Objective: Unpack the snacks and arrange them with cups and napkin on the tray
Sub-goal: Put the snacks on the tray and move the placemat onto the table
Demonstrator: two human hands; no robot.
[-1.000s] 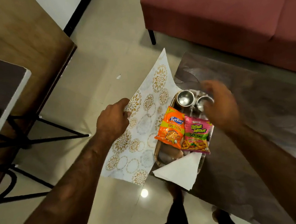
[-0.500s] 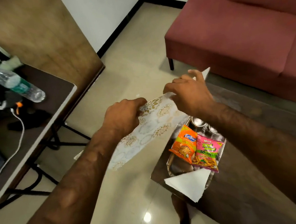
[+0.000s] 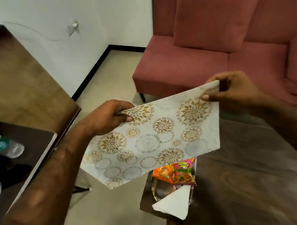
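- We saw a red sofa [image 3: 211,55] filling the far right side of the room, against the white wall.
- In front of it stood a dark wooden low table [image 3: 250,175].
- At the left was a dark desk [image 3: 29,142].
- A pale patterned sheet [image 3: 152,139], printed with gold and grey flower rings, hung stretched in the air between the two hands, above the near left corner of the low table and the floor.
- The left hand [image 3: 106,116] pinched the sheet's upper left corner, thumb on the printed face and fingers curled behind.
- The right hand [image 3: 236,89] pinched the upper right corner, held higher, between thumb and bent fingers.
- A metal tray [image 3: 154,193] sat on the low table's near left corner, its far end hidden by the sheet.
- A folded white napkin [image 3: 174,202] lay across the tray's near end, overhanging the rim.
- An orange snack packet [image 3: 163,173] and a pink snack packet [image 3: 183,174] lay side by side on the tray, touching.
- A water bottle [image 3: 2,144] lay on the desk, blurred.
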